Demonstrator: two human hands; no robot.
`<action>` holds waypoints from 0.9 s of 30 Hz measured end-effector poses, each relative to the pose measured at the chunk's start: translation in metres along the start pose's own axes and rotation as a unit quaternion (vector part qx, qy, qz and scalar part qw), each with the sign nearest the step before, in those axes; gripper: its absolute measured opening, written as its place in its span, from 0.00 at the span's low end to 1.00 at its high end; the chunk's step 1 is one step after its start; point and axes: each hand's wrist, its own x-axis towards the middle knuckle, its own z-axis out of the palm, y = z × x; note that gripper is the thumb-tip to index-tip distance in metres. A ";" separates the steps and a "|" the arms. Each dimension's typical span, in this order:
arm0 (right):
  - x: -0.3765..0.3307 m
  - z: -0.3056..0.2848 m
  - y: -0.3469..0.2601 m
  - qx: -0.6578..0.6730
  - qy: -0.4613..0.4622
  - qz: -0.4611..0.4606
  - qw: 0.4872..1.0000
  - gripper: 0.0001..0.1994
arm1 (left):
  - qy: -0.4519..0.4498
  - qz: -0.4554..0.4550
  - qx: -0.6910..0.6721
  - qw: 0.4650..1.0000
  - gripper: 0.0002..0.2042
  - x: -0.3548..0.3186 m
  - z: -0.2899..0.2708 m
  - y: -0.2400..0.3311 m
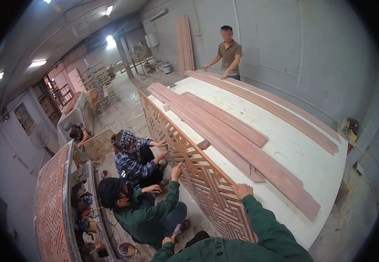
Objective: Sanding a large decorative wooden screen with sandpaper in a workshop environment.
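Note:
A long reddish wooden lattice panel point(198, 174) stands on edge against the side of a white table point(294, 148). My right hand point(242, 191) grips the panel's top edge near its close end, the green sleeve reaching up from below. My left hand point(168, 239) is low beside the panel's face with curled fingers; whether it holds anything is unclear. A crouching person in a green jacket and black cap point(128, 201) touches the lattice with one hand point(176, 171). Beyond, a person in a plaid shirt and patterned headscarf point(130, 155) also has hands on the lattice.
Long reddish planks point(242, 139) lie along the table. A person in an olive shirt point(229, 54) stands at its far end. Another lattice panel point(52, 205) and a cluttered bench point(87, 218) are at the left, with a further person point(78, 131) and racks point(98, 85) behind.

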 end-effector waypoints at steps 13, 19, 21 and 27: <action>0.007 0.006 0.005 -0.010 0.047 -0.003 0.999 0.26 | -0.034 -0.022 -0.028 0.999 0.31 0.009 0.013 0.009; -0.004 0.006 0.001 -0.010 0.025 0.011 1.000 0.26 | -0.051 -0.029 -0.060 0.996 0.30 0.008 0.003 0.008; -0.008 0.004 0.001 -0.017 0.032 -0.002 0.999 0.25 | -0.039 -0.027 -0.042 0.998 0.30 0.012 0.008 0.008; 0.003 0.007 0.000 -0.025 0.029 0.003 0.999 0.24 | -0.065 -0.006 -0.032 0.997 0.35 0.006 0.015 0.017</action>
